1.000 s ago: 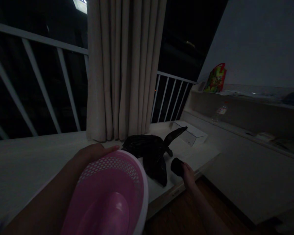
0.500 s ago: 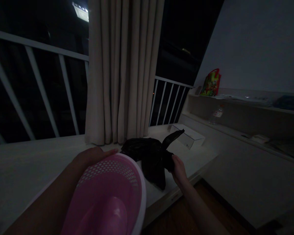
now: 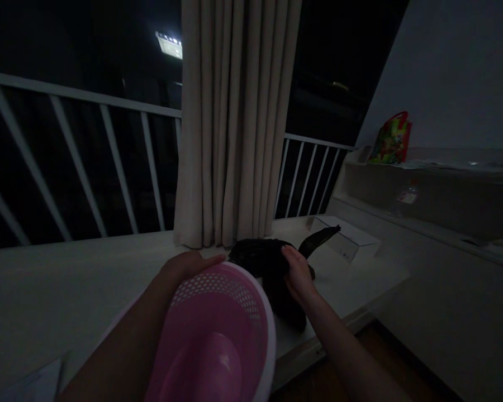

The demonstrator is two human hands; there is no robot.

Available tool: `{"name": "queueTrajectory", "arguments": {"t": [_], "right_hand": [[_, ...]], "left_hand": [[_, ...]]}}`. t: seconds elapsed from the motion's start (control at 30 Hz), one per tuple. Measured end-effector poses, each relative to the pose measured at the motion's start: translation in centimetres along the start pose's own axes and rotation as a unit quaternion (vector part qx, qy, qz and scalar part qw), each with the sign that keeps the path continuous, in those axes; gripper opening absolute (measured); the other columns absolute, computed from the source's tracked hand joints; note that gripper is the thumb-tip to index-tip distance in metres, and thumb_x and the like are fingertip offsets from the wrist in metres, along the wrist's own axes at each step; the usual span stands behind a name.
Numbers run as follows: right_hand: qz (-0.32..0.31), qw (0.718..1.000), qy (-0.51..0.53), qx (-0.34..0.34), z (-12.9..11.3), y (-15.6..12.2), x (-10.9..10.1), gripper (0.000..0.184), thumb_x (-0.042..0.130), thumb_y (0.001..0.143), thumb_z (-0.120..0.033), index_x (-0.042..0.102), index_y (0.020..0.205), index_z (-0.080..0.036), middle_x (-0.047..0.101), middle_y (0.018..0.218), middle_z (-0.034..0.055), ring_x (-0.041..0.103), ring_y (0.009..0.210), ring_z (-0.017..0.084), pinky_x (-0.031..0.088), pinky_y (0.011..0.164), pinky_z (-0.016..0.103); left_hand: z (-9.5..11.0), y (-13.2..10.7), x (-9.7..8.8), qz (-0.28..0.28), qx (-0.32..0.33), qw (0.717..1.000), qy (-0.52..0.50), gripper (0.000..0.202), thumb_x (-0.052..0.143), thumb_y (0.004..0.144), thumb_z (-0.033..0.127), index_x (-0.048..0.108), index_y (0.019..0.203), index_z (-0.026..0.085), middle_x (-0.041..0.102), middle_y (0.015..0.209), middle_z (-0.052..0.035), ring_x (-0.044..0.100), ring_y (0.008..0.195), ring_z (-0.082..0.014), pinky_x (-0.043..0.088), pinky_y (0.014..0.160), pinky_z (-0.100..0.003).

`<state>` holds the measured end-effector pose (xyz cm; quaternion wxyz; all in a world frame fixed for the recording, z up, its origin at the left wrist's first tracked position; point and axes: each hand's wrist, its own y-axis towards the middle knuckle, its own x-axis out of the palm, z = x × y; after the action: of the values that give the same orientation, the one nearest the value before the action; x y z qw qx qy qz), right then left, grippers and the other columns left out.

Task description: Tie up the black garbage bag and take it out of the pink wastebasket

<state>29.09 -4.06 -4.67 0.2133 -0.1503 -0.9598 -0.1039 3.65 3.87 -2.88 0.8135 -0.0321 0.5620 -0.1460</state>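
Observation:
A pink plastic basket [image 3: 209,312] with a pale rim and a band of perforations is tilted in front of me. My left hand [image 3: 186,267] is closed over its upper edge, thumb along the rim. Inside the basket is a smooth, rounded pink form [image 3: 220,363]; I cannot tell whether it is part of the basket. Just right of the rim, a black plastic bag [image 3: 283,298] lies crumpled on the white ledge, one end sticking up to the right. My right hand [image 3: 299,273] is closed on the bag's upper part, its fingertips partly lost in the dark plastic.
A white box [image 3: 347,237] stands on the ledge [image 3: 151,245] behind the bag. Beige curtains [image 3: 238,123] hang before a white railing [image 3: 104,106]. To the right, a shelf unit holds a colourful bag [image 3: 390,139] and a clear bottle [image 3: 406,198]. Papers [image 3: 37,382] lie at lower left.
My right hand has moved from the bag's right side leftward onto its upper middle. The view has swung left, so everything appears shifted right. My left hand keeps its hold on the basket.

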Motion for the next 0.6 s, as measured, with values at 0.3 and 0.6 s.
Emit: {"name": "queueTrajectory", "arguments": {"t": [0.3,0.6], "right_hand": [[-0.043,0.999,0.023,-0.003,-1.5,-0.2,6.2,0.026,0.070,0.061,-0.037,0.061,0.075,-0.017,0.059,0.070,-0.0032,0.052,0.065,0.010,0.040,0.060,0.021],[-0.121,0.987,0.082,-0.062,-3.9,-0.9,15.1,0.018,0.059,0.067,-0.035,0.055,0.071,-0.018,0.056,0.067,-0.0027,0.055,0.069,0.012,0.044,0.064,0.024]], "left_hand": [[0.5,-0.5,-0.1,0.011,-0.013,1.000,0.018,0.087,0.029,0.056,0.087,0.070,0.087,0.016,0.069,0.096,-0.0162,0.063,0.092,-0.0331,0.047,0.074,-0.037],[0.3,-0.6,0.1,0.038,-0.016,0.999,0.035,0.091,0.029,0.055,0.088,0.067,0.092,0.015,0.067,0.099,-0.0192,0.062,0.093,-0.0349,0.047,0.072,-0.038]]}}
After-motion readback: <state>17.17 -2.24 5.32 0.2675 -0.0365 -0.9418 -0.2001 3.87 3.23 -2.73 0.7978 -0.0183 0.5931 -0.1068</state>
